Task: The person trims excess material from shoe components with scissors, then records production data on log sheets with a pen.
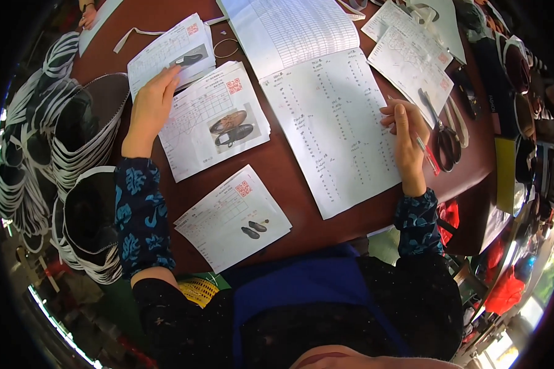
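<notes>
My left hand (152, 109) lies open with its fingers flat on the lower edge of an upper stack of printed sheets (160, 52) that carries a picture of a dark shoe. Just below it rests another stack of sheets (191, 135) showing a pair of shoes. A third, smaller pile of sheets (228, 227) is nearer to me. My right hand (406, 138) is curled round a red pen (429, 155) at the right edge of an open notebook (332, 135). Columns of handwriting cover the notebook's lower page; its upper page has a printed grid. The pen's middle is hidden by the hand.
Black-handled scissors (444, 144) lie right of my right hand, beside loose sheets (406, 58). Bundles of white-edged dark strips (86, 123) stand at the table's left. A thin ring (226, 40) lies between stack and notebook. Another person's hand (88, 16) shows at the far left.
</notes>
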{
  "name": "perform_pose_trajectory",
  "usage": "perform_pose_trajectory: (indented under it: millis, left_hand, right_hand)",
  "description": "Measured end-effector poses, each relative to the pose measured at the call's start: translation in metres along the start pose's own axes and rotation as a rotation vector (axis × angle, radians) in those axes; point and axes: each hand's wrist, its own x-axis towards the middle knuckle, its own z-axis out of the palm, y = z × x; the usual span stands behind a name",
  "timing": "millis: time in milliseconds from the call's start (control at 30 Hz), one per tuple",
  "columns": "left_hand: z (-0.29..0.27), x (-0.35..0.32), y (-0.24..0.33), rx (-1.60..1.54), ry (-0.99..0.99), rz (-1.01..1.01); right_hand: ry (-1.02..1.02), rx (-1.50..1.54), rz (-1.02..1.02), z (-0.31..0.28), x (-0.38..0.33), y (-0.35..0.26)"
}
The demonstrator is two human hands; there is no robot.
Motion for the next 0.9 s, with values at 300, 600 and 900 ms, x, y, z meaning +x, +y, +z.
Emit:
perform_pose_trajectory:
  millis: [300,600,900]
  left_hand:
    - [0.026,-0.106,0.149,0.033,-0.033,0.391]
    - [0.082,-0.136,0.173,-0.01,-0.09,0.282]
    - [0.086,-0.14,0.165,-0.064,-0.094,0.306]
  right_hand:
    - [-0.232,0.141,0.11,0.043,-0.026,-0.069]
    - [-0.265,0.076,0.206,0.088,-0.03,-0.037]
    - [-0.23,0.057,0.229,0.095,-0.03,-0.048]
